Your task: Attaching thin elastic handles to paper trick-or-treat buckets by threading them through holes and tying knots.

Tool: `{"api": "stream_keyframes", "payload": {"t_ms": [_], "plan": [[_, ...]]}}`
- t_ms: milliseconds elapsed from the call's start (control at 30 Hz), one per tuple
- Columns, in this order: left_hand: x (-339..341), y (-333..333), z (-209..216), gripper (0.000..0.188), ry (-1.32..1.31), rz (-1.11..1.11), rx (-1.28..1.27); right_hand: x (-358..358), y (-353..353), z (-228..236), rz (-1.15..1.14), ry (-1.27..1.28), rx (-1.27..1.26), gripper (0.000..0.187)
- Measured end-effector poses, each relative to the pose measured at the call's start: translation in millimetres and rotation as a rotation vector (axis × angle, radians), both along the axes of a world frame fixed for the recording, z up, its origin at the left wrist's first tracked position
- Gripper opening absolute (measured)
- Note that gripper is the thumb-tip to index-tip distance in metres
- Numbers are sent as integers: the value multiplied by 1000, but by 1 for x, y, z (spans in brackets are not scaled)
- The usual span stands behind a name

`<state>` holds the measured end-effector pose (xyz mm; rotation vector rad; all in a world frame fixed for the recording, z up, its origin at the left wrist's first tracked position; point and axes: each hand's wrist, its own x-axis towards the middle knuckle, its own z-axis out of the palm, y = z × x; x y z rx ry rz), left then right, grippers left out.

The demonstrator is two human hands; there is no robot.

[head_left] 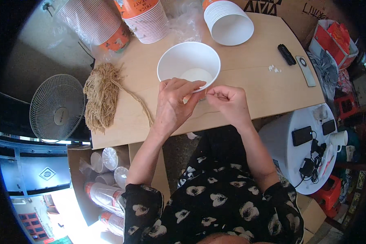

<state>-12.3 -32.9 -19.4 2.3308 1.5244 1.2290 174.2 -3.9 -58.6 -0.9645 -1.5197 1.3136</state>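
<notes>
White round smooth-walled bucket (189,61) was at the near-middle of the pale wood-grain table (256,93), mouth up; couldn't tell if its base touched down. Left hand (175,97) gripped the near rim, fingers over the edge. Right hand (230,101) was just beside it, thumb and fingertips pinched together; couldn't tell if anything thin was between them. Bundle of beige twisted cords (101,97) lay left.

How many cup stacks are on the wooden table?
3: a bagged stack at back left, another stack beside it, and a tipped stack further right. More may be out of view.
</notes>
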Motion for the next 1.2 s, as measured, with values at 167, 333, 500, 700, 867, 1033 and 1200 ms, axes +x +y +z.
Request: {"api": "stream_keyframes", "payload": {"t_ms": [167,333,500,700,867,1033,1200], "plan": [[0,-1,0,26,12,-5,-3,1,5,-12,78,181,-116,11],[-5,-5,-4,31,74,-2,-25,21,-4,7,201,217,-365,14],[-3,-21,15,47,81,-196,-15,33,-9,2,269,250,-395,15],[-2,-24,11,23,107,-232,-25,36,-9,-6,431,380,-495,16],[-6,-30,15,16,142,-284,-72,39,-13,-12,568,381,-580,20],[-1,-38,16,17,139,-247,-93,41,-16,-20,581,460,-631,21],[-1,-39,12,18,50,-288,-158,40,-20,-25,574,530,-716,17]]}}
